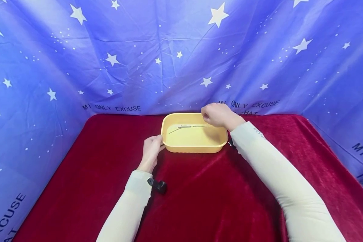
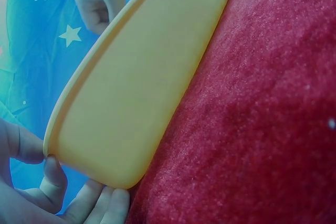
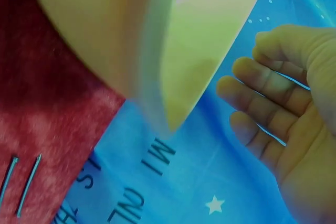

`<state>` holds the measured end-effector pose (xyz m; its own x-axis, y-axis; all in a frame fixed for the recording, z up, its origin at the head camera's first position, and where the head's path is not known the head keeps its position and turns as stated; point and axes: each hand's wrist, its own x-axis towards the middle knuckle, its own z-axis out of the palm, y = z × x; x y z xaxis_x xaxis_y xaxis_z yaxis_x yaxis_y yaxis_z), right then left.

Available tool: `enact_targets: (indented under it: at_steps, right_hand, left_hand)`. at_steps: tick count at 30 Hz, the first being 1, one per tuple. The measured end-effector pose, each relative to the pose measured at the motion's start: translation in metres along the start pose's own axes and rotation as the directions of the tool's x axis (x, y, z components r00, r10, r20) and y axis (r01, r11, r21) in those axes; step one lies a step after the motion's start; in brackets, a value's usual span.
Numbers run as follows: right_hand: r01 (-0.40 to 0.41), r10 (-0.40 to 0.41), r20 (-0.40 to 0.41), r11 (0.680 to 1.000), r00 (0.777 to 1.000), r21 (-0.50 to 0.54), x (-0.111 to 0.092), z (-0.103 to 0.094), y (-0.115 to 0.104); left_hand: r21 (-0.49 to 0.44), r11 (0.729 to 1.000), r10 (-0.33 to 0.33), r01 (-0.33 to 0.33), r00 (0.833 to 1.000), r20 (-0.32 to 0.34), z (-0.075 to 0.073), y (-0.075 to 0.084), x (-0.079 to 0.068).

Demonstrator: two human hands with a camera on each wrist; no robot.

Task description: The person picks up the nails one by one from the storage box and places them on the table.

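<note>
A yellow rectangular tub (image 1: 196,149) sits near the far edge of the table, with several thin dark nails (image 1: 184,127) lying inside. At its left end, my left hand (image 1: 151,151) grips the rim; in the left wrist view the thumb and a bent finger pinch the edge, other fingertips against the outer wall. My right hand (image 1: 219,115) hovers over the tub's far right side. In the right wrist view its fingers (image 3: 262,95) are loosely bent, and nothing shows between them. Two more nails (image 3: 29,184) lie on the red cloth beside the tub.
Dark red velvet cloth (image 1: 199,195) covers the table. A blue curtain with white stars (image 1: 160,80) hangs behind and along both sides, close to the tub's far edge. A black strap device (image 1: 158,185) is on the left wrist.
</note>
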<state>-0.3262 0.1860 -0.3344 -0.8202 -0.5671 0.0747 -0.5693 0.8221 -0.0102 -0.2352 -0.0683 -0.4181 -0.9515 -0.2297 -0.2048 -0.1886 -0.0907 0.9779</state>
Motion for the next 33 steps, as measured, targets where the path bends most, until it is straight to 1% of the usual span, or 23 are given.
enact_targets:
  at_steps: [5,11,14,19,28,33]
  right_hand:
    - [-0.006,0.005,0.052,1.0,0.999,0.015,0.011,0.003,-0.007]
    - [-0.023,0.021,0.114,1.0,0.993,0.009,0.019,0.002,-0.011]
    - [-0.038,0.037,0.13,0.999,0.991,0.006,0.023,0.0,-0.012]
    - [-0.051,0.045,0.155,0.998,0.987,0.033,0.029,-0.002,-0.014]
    - [-0.084,0.066,0.204,0.993,0.977,0.083,0.039,0.004,-0.01]
    - [-0.104,0.079,0.246,0.991,0.966,0.089,0.047,0.007,-0.016]
  left_hand:
    - [0.008,1.0,-0.004,0.003,1.0,0.002,0.001,0.001,-0.001]
    - [0.013,1.0,-0.008,0.008,1.0,0.004,0.0,0.001,0.0]
    - [0.016,1.0,-0.01,0.01,1.0,0.001,-0.001,0.002,0.001]
    - [0.017,1.0,-0.01,0.01,1.0,-0.001,-0.002,0.001,0.001]
    - [0.005,1.0,0.0,0.0,1.0,0.007,-0.001,0.0,0.001]
    - [0.001,1.0,0.005,-0.005,1.0,0.006,-0.002,0.001,0.001]
